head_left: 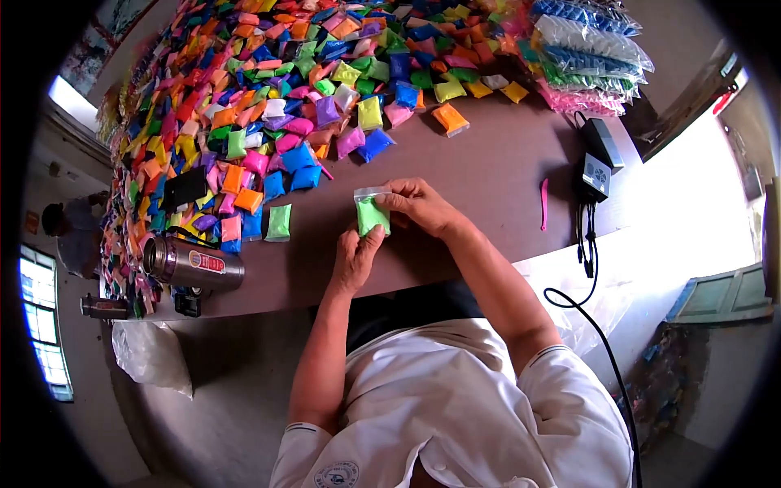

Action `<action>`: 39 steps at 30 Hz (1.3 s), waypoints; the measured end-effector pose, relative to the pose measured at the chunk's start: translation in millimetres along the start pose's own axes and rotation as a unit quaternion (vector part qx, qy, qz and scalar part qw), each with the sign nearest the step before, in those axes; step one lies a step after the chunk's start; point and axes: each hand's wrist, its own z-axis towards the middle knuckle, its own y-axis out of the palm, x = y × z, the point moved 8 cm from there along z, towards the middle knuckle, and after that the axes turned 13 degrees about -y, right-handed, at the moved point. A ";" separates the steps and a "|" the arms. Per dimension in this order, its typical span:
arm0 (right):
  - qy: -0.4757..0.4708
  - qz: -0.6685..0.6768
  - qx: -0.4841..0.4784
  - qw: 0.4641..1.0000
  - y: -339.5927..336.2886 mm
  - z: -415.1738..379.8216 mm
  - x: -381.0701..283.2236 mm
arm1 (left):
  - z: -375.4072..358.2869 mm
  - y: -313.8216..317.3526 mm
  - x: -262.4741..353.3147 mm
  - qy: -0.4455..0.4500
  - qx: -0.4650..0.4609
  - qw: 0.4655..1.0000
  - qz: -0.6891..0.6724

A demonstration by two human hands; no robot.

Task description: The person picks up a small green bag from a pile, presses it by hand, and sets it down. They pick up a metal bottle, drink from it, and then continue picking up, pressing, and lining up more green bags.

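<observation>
Head view: the left hand [355,254] and right hand [417,206] are pinching a green bag [371,215] at its bottom and upper right, both nearly closed, above the near middle of the table [482,172], where squeezing too hard could be forcing it open.
</observation>
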 end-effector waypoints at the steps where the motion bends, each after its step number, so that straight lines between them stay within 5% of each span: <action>1: -0.007 -0.008 0.002 1.000 -0.7 0.5 -0.5 | 0.6 0.3 -0.5 0.000 0.000 1.000 0.001; 11: -0.045 -0.064 0.005 0.997 -8.7 0.1 -5.8 | 4.9 4.3 -11.0 0.009 -0.020 1.000 -0.020; 17: 0.004 0.046 0.069 0.997 -12.7 0.2 4.1 | 4.4 2.6 -12.7 -0.007 -0.023 0.999 -0.030; 20: 0.006 0.090 0.056 0.994 -6.4 0.8 -0.1 | 5.0 2.6 -15.0 -0.015 -0.028 0.999 -0.036; 23: 0.011 -0.026 -0.052 0.998 10.1 -1.3 -5.4 | 3.0 3.5 -10.6 -0.017 -0.030 0.999 -0.040; 39: -0.019 -0.055 -0.083 0.995 16.4 -2.8 -2.8 | 1.6 4.7 -8.0 0.001 -0.005 1.000 -0.009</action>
